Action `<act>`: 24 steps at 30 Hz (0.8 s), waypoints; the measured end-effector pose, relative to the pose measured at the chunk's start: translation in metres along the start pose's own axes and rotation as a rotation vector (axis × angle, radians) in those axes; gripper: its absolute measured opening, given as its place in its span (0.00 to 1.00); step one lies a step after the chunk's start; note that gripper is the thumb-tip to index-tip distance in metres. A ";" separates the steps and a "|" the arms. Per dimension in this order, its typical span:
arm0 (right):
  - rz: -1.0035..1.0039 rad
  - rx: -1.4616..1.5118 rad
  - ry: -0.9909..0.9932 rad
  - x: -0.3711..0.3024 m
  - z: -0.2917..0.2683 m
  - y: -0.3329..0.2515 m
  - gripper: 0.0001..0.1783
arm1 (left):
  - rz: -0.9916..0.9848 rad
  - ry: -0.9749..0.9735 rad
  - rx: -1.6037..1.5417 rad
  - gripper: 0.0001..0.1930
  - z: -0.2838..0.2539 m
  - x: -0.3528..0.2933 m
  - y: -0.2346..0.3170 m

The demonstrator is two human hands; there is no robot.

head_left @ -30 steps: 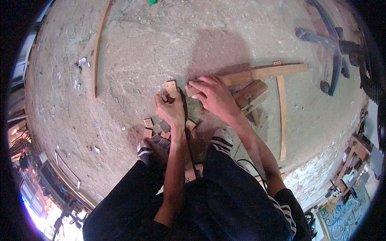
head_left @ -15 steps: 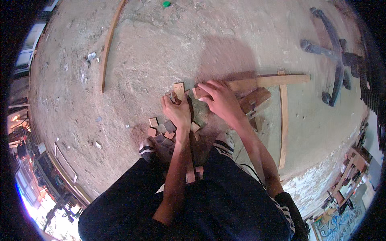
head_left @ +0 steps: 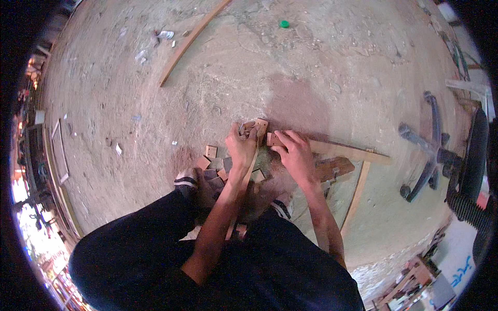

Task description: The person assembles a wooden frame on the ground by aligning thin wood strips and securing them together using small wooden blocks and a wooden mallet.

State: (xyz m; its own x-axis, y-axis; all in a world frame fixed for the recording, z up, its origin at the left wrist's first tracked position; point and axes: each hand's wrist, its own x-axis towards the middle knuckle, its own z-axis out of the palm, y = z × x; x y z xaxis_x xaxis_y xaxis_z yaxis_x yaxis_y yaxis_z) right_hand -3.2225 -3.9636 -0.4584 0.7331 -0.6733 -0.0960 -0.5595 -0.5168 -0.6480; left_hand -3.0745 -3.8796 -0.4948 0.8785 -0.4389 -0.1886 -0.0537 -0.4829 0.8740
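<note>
My left hand is closed on the far part of a light wooden strip, which runs back between my legs. A small brown piece, too unclear to name, shows at its fingertips. The strip's end has small dark holes. Just right of that end, a second wooden strip lies roughly crosswise, with a holed reddish end. My right hand has its fingers curled over this strip near that end. The two ends are close, with a narrow gap between them. Several small wooden blocks lie scattered beside my left wrist.
Beyond the right hand lies a brown wooden piece, near another strip meeting the crosswise one. A long batten rests on the dusty floor at the far left. A dark chair base stands right; a green cap lies far off.
The view has turned, shifting the floor items. The left strip now slants more, and its holed end is nearer the crosswise strip's end. Both hands keep their holds.
</note>
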 end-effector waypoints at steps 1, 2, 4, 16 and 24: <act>-0.007 -0.010 0.024 0.002 0.005 -0.005 0.25 | 0.054 0.007 0.003 0.10 -0.001 0.001 -0.002; -0.012 -0.019 0.049 0.005 0.010 -0.010 0.25 | 0.108 0.013 0.008 0.09 -0.002 0.002 -0.003; -0.023 -0.057 0.082 0.009 0.019 -0.014 0.25 | 0.075 -0.024 0.067 0.09 -0.005 0.008 0.003; -0.055 -0.083 0.161 0.029 0.030 -0.014 0.24 | -0.003 -0.162 0.142 0.08 -0.012 0.025 0.003; -0.088 -0.148 0.164 0.031 0.034 -0.013 0.23 | -0.020 -0.175 0.130 0.14 -0.015 0.032 0.000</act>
State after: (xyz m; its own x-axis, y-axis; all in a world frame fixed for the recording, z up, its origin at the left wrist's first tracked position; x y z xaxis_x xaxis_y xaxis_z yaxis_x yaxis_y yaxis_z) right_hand -3.1797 -3.9601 -0.4786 0.7153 -0.6933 0.0878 -0.5561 -0.6408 -0.5293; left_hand -3.0393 -3.8817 -0.4940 0.7846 -0.5481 -0.2899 -0.1079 -0.5811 0.8066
